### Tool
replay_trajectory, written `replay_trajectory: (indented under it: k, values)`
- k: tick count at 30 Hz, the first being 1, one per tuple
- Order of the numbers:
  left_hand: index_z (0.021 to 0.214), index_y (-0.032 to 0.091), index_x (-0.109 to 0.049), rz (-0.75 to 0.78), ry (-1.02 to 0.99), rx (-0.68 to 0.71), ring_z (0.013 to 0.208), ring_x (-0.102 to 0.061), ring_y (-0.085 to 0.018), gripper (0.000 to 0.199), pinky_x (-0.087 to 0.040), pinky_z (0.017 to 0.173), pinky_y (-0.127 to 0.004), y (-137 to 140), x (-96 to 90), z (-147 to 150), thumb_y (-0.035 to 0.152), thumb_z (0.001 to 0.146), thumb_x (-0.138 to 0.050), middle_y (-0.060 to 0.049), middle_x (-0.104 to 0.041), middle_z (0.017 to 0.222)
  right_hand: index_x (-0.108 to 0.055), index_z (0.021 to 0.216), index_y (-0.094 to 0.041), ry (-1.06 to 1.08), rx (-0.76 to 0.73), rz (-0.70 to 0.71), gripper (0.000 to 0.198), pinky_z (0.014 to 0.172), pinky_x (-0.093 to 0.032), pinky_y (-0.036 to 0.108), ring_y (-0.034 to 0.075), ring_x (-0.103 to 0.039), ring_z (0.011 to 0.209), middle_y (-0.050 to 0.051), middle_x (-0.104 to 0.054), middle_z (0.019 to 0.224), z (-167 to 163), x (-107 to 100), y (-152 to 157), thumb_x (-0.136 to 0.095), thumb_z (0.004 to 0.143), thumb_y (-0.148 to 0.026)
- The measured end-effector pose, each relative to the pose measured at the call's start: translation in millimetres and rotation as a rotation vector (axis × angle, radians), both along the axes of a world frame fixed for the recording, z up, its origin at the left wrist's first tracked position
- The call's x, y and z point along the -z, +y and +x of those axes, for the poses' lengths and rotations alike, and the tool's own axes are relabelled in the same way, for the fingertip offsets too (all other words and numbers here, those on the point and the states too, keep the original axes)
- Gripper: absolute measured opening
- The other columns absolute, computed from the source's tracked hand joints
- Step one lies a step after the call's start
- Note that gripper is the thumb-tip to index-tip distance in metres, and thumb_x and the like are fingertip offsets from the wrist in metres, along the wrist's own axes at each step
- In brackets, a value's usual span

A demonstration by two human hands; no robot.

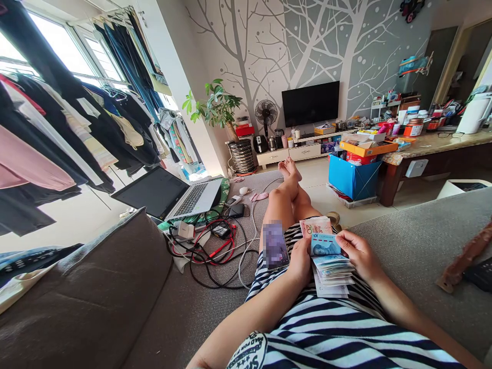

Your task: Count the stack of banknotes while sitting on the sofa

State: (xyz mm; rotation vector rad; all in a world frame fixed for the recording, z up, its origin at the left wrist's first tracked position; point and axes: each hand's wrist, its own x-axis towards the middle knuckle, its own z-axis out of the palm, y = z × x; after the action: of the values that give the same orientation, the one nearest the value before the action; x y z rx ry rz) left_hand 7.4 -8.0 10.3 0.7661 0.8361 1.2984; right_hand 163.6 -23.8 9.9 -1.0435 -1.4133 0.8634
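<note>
My left hand (300, 261) is closed around the left side of a stack of banknotes (333, 271) above my lap. Blue notes fan downward toward me, with paler ones at the bottom. One blue note marked 10 (325, 246) stands up at the top of the stack, and my right hand (359, 253) pinches its upper right corner. Behind it, a reddish note marked 20 (315, 226) sticks out at the far side. A phone (275, 246) rests on my thigh just left of my left hand, its screen partly blurred.
On the sofa (407, 246) to my left lie an open laptop (192, 200) and tangled cables (219, 256). A brown cushion (84, 287) is nearer. Ahead stand a blue box (351, 179), a cluttered table (434, 143) and a television (311, 104). Clothes (49, 123) hang at far left.
</note>
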Motion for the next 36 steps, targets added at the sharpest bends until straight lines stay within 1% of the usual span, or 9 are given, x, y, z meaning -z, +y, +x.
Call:
replay_trajectory:
  k: [6,11,14,21,24,28,32,34,36]
  values:
    - [0.07,0.017,-0.073,0.009,-0.023,0.016,0.071,-0.061,-0.023,0.029,-0.047,0.077,-0.035,2,4.5,0,0.045,0.068,-0.076,-0.004,-0.071,0.07,-0.054,0.067,-0.023,0.004,-0.014,-0.021,0.056,0.05,-0.031,0.027,0.015,-0.037,0.053,-0.004,-0.041,0.057,0,-2,-1,-0.06,0.084,-0.076]
    - [0.074,0.016,-0.074,0.017,-0.033,0.041,0.073,-0.063,-0.024,0.03,-0.048,0.078,-0.035,3,6.9,1,0.046,0.069,-0.075,-0.006,-0.073,0.075,-0.055,0.067,-0.023,0.032,-0.021,-0.038,0.057,0.048,-0.03,0.027,0.014,-0.036,0.052,-0.005,-0.04,0.056,1,1,0,-0.061,0.083,-0.077]
    - [0.071,0.018,-0.073,0.013,-0.002,0.009,0.074,-0.063,-0.024,0.029,-0.048,0.077,-0.035,2,3.8,0,0.047,0.069,-0.076,-0.005,-0.072,0.071,-0.054,0.066,-0.023,0.046,-0.019,-0.024,0.056,0.047,-0.031,0.027,0.014,-0.037,0.051,-0.005,-0.04,0.056,1,4,1,-0.062,0.084,-0.076]
    - [0.065,0.019,-0.073,0.023,0.068,-0.039,0.081,-0.065,-0.027,0.026,-0.05,0.079,-0.036,-2,-6.3,-1,0.044,0.069,-0.075,-0.005,-0.073,0.07,-0.057,0.07,-0.023,0.046,-0.018,-0.02,0.054,0.047,-0.029,0.027,0.014,-0.036,0.051,-0.005,-0.04,0.056,2,3,0,-0.061,0.084,-0.075]
    - [0.067,0.018,-0.074,0.021,0.016,-0.024,0.082,-0.068,-0.028,0.027,-0.051,0.081,-0.037,-1,-5.5,0,0.045,0.067,-0.077,-0.007,-0.074,0.071,-0.059,0.069,-0.022,0.073,-0.023,0.001,0.056,0.048,-0.032,0.027,0.015,-0.04,0.052,-0.003,-0.044,0.055,2,3,0,-0.061,0.086,-0.075]
    - [0.078,0.015,-0.078,0.03,-0.071,0.021,0.089,-0.072,-0.032,0.032,-0.052,0.087,-0.04,1,-0.1,1,0.044,0.064,-0.081,-0.009,-0.077,0.078,-0.063,0.067,-0.022,0.1,-0.055,0.012,0.061,0.051,-0.038,0.029,0.016,-0.046,0.051,0.001,-0.056,0.054,1,6,2,-0.055,0.088,-0.079]
    - [0.082,0.016,-0.079,0.052,-0.097,0.067,0.092,-0.073,-0.033,0.03,-0.052,0.091,-0.041,4,5.1,1,0.041,0.064,-0.081,-0.009,-0.079,0.083,-0.054,0.06,-0.023,0.04,-0.005,-0.004,0.063,0.052,-0.037,0.028,0.015,-0.044,0.05,-0.001,-0.051,0.051,2,8,7,-0.064,0.08,-0.081]
    - [0.081,0.018,-0.079,0.05,-0.101,0.074,0.09,-0.073,-0.031,0.027,-0.053,0.09,-0.041,4,6.3,0,0.04,0.064,-0.081,-0.008,-0.08,0.082,-0.053,0.06,-0.023,0.025,0.046,-0.016,0.064,0.052,-0.037,0.028,0.014,-0.045,0.052,-0.002,-0.05,0.053,3,10,10,-0.067,0.075,-0.083]
    - [0.079,0.018,-0.078,0.038,-0.103,0.076,0.086,-0.073,-0.03,0.026,-0.053,0.089,-0.04,5,6.7,0,0.037,0.062,-0.082,-0.007,-0.079,0.08,-0.055,0.065,-0.022,0.019,0.081,-0.026,0.063,0.052,-0.037,0.028,0.015,-0.046,0.054,-0.002,-0.051,0.056,4,12,13,-0.068,0.073,-0.084]
